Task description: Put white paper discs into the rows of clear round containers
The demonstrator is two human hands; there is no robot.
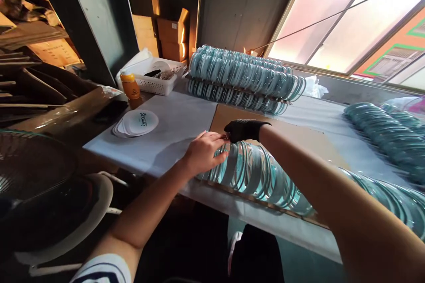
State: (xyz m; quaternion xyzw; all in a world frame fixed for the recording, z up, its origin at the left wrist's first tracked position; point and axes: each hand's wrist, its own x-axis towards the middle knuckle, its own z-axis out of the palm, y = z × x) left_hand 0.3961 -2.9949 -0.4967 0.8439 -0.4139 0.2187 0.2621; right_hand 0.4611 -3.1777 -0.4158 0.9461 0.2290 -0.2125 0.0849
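My left hand (pixel 207 150) is bare and lies over the left end of a row of round glass discs (pixel 254 170), which look like pot lids standing on edge. Its fingers are stretched and the thumb is apart, touching the end of the row. Above the same end, my right hand (pixel 244 130) wears a black glove with its fingers curled. The fingertips of both hands meet near the top rims. Whatever the gloved fingers pinch is hidden. The row stands on brown cardboard (pixel 295 135), and more discs (pixel 388 199) continue to the right beyond my forearm.
More stacked rows of glass lids (pixel 245 73) stand at the back, others (pixel 385 137) at the right. Round white printed cards (pixel 137 123), an orange bottle (pixel 130 85) and a white basket (pixel 157 85) sit on the left. A fan (pixel 36 172) and a stool (pixel 96 212) stand beside the table.
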